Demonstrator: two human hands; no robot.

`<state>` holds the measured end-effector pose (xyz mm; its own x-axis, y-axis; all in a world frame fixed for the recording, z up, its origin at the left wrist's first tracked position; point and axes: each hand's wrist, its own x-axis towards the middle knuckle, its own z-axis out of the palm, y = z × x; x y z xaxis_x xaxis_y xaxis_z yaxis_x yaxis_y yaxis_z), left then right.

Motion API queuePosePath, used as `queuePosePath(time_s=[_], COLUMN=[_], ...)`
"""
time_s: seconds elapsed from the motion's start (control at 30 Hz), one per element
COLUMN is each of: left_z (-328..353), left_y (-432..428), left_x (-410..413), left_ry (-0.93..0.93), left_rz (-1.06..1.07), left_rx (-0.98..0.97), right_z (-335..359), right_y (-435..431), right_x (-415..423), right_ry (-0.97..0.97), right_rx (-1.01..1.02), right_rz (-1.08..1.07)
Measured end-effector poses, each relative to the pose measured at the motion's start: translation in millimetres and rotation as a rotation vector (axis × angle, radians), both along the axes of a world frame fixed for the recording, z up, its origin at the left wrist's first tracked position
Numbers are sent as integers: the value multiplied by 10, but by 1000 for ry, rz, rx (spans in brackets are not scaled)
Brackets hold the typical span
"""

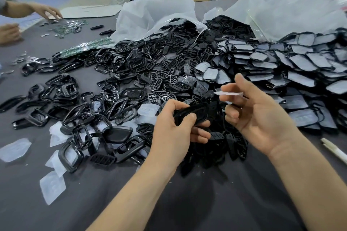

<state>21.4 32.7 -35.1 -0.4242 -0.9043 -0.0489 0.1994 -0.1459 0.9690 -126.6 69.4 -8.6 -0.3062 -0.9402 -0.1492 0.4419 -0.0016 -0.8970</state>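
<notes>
Our left hand (174, 131) grips a black key-fob shell (190, 113), with the fingers curled under it and the thumb pressed on its near edge. We hold the shell above the near edge of the parts heap, just left of our right hand (261, 118). Our right hand pinches a small translucent strip (229, 93) between thumb and forefinger. Its other fingers are loosely curled and hold nothing. The strip sits just above and to the right of the shell.

Around the hands, the dark grey surface (187, 202) carries a heap of black frames (120, 62), with perforated button plates (161, 78) in the middle. On the right, film-covered back covers (300, 65) lie in overlapping rows. Two clear plastic bags (155, 13) lie open behind the heaps. Translucent pads (15, 149) lie scattered at near left, and green circuit boards (82, 49) lie at far left. Another person's hand (47, 11) reaches over the far left of the surface
</notes>
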Motion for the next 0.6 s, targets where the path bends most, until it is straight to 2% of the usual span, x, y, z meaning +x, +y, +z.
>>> queuePosePath(time_s=[0.2, 0.37, 0.6], left_z=[-21, -5, -2], left_y=[-9, -4, 1], left_x=[15, 0, -16], left_ry=[-35, -5, 35], left_rz=[81, 126, 109], left_rx=[-71, -107, -143], right_z=[-59, -108, -105], right_y=[-11, -16, -8], right_x=[63, 150, 205], right_ry=[183, 301, 230], right_rx=[-146, -119, -141], right_rz=[57, 49, 3])
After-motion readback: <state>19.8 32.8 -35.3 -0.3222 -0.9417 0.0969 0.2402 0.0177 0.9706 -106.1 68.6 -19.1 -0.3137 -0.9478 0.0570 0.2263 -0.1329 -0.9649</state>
